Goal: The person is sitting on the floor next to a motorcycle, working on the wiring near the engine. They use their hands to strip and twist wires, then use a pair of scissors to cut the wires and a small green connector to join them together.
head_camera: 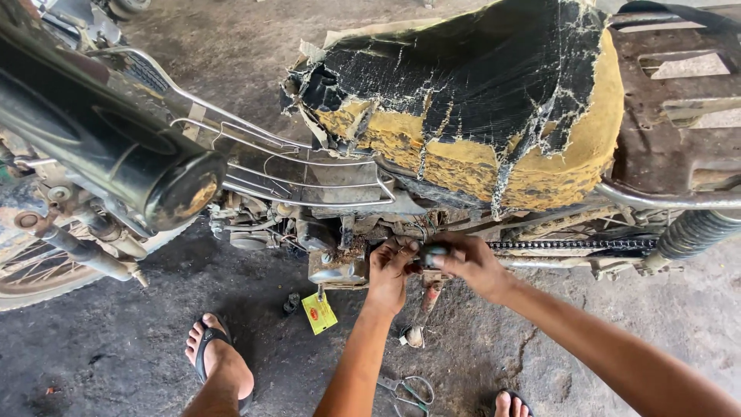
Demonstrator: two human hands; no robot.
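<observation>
We see the left hand (pixel 388 272) and right hand (pixel 471 264) meeting under the torn seat (pixel 471 100) of the motorcycle. Both are closed around a small dark part (pixel 429 255), held between their fingers, just above the kickstand (pixel 423 309).

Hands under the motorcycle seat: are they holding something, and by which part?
Both hands meet on a small dark rounded part. The right hand wraps its end; the left hand pinches beside it. What the part is cannot be told.
</observation>
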